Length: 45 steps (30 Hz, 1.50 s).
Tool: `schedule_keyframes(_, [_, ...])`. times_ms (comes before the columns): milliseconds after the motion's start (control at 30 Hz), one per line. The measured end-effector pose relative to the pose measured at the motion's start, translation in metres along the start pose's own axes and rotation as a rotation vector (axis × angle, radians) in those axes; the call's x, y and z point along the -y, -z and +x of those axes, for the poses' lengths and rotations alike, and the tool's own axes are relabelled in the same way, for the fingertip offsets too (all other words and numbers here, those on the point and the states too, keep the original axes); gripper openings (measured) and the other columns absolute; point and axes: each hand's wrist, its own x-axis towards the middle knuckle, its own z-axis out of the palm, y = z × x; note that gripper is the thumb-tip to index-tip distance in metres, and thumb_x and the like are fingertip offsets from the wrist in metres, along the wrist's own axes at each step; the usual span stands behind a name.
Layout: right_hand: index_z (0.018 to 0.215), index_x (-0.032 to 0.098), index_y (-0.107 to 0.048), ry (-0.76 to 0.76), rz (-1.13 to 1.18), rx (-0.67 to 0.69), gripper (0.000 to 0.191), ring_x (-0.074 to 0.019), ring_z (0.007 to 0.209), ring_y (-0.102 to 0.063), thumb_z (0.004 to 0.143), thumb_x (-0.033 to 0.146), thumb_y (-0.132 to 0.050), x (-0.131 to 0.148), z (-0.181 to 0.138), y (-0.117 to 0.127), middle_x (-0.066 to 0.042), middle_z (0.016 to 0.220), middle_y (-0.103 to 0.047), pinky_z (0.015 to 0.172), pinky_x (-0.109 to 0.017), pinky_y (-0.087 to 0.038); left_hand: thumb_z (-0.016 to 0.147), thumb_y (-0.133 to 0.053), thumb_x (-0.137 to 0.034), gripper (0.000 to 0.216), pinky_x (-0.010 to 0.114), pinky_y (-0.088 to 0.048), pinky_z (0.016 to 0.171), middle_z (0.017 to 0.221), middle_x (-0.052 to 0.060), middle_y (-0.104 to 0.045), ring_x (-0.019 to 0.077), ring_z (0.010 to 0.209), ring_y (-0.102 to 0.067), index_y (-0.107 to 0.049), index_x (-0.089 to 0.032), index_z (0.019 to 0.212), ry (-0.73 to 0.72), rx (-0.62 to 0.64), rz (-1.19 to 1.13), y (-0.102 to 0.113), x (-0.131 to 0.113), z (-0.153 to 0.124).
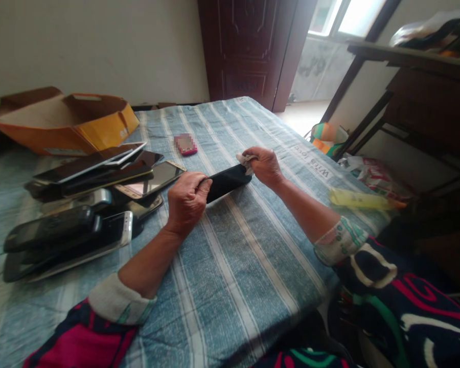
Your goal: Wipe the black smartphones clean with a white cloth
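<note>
A black phone [229, 184] is held tilted above the striped tablecloth [230, 266]. My left hand [187, 199] grips its left end, thumb on top. My right hand [263, 166] is closed on a crumpled whitish cloth or tissue [246, 161], which touches the phone's far right end. The fingers under the phone are hidden. Left of my left hand lies a loose heap of phones, among them a gold-rimmed phone [153, 180] and a black rounded device [49, 229]. Beyond the held phone sits a small pink device [186, 144], its face blurred out.
An orange cardboard box [107, 125], open at the top, stands at the back left by the wall. A yellow sleeve-like packet [360, 199] lies at the table's right edge. Dark shelving [417, 56] rises on the right, and a brown door [249, 51] stands behind the table.
</note>
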Motion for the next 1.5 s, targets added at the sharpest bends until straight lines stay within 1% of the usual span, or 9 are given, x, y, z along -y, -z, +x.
schedule_keyframes(133, [0.077,0.018,-0.068,0.119,-0.179,0.058,0.024,-0.0153,0.077,-0.060,0.076,0.005,-0.048,0.004,0.000,-0.003,0.000,0.080,-0.064,0.073,-0.026,-0.044,0.089,-0.053,-0.032,0.020,0.032,-0.050,0.085,0.089,0.007,-0.069,0.0208,0.087,-0.064,-0.066,-0.018,0.083,0.006,0.012,-0.011,-0.005,0.005,0.003])
schedule_keyframes(367, [0.088,0.017,-0.065,0.359,-0.358,0.177,0.027,-0.0198,0.091,-0.055,0.091,0.008,-0.040,0.021,-0.021,-0.019,-0.006,0.092,-0.062,0.084,-0.031,-0.040,0.089,-0.053,-0.033,0.022,0.031,-0.050,0.083,0.088,0.007,-0.070,0.0203,0.085,-0.065,-0.067,-0.017,0.084,-0.009,0.036,-0.052,-0.007,0.009,0.000])
schedule_keyframes(567, [0.094,0.018,-0.063,0.502,-0.386,0.276,0.026,-0.0201,0.094,-0.053,0.096,0.012,-0.038,0.041,-0.032,-0.037,-0.006,0.096,-0.060,0.087,-0.032,-0.037,0.090,-0.053,-0.033,0.023,0.031,-0.050,0.083,0.091,0.007,-0.070,0.0195,0.085,-0.064,-0.068,-0.016,0.089,0.009,0.043,-0.139,-0.005,0.008,-0.005])
schedule_keyframes(700, [0.098,0.018,-0.064,0.567,-0.352,0.260,0.030,-0.0199,0.094,-0.053,0.098,0.013,-0.034,0.043,-0.038,-0.041,-0.007,0.098,-0.061,0.089,-0.032,-0.037,0.090,-0.053,-0.031,0.020,0.030,-0.050,0.082,0.090,0.007,-0.070,0.0183,0.084,-0.063,-0.067,-0.017,0.091,0.047,0.071,-0.172,-0.003,0.005,-0.008])
schedule_keyframes(833, [0.102,0.016,-0.064,0.599,-0.331,0.232,0.031,-0.0204,0.098,-0.055,0.099,0.014,-0.033,0.038,-0.045,-0.037,-0.008,0.100,-0.061,0.091,-0.034,-0.038,0.091,-0.052,-0.029,0.019,0.030,-0.050,0.085,0.093,0.007,-0.071,0.0180,0.086,-0.064,-0.067,-0.017,0.089,0.054,0.099,-0.231,0.000,-0.001,-0.010])
schedule_keyframes(967, [0.106,0.020,-0.064,0.617,-0.328,0.239,0.031,-0.0199,0.101,-0.055,0.099,0.014,-0.034,0.032,-0.048,-0.031,-0.007,0.104,-0.061,0.095,-0.035,-0.038,0.091,-0.051,-0.028,0.020,0.030,-0.050,0.085,0.094,0.008,-0.071,0.0181,0.086,-0.064,-0.067,-0.016,0.088,0.057,0.119,-0.253,0.002,-0.005,-0.011])
schedule_keyframes(1100, [0.105,0.022,-0.065,0.551,-0.303,0.234,0.034,-0.0205,0.106,-0.055,0.098,0.014,-0.033,0.024,-0.043,-0.023,-0.008,0.111,-0.062,0.098,-0.038,-0.038,0.091,-0.050,-0.031,0.023,0.030,-0.050,0.086,0.093,0.007,-0.070,0.0189,0.088,-0.064,-0.068,-0.017,0.089,0.102,0.134,-0.225,0.004,-0.004,-0.011])
schedule_keyframes(1267, [0.102,0.021,-0.067,0.473,-0.253,0.181,0.037,-0.0223,0.113,-0.054,0.097,0.012,-0.032,0.014,-0.037,-0.014,-0.009,0.112,-0.063,0.102,-0.042,-0.038,0.091,-0.049,-0.035,0.024,0.031,-0.052,0.084,0.090,0.005,-0.069,0.0194,0.084,-0.064,-0.067,-0.019,0.088,0.175,0.145,-0.218,0.003,-0.002,-0.011])
schedule_keyframes(1500, [0.095,0.020,-0.067,0.489,-0.215,0.146,0.032,-0.0254,0.136,-0.038,0.095,0.012,-0.036,0.031,-0.041,-0.021,-0.011,0.135,-0.052,0.110,-0.044,-0.036,0.091,-0.050,-0.034,0.023,0.031,-0.051,0.086,0.092,0.004,-0.069,0.0193,0.087,-0.064,-0.068,-0.019,0.090,0.186,0.161,-0.247,0.007,-0.007,-0.011])
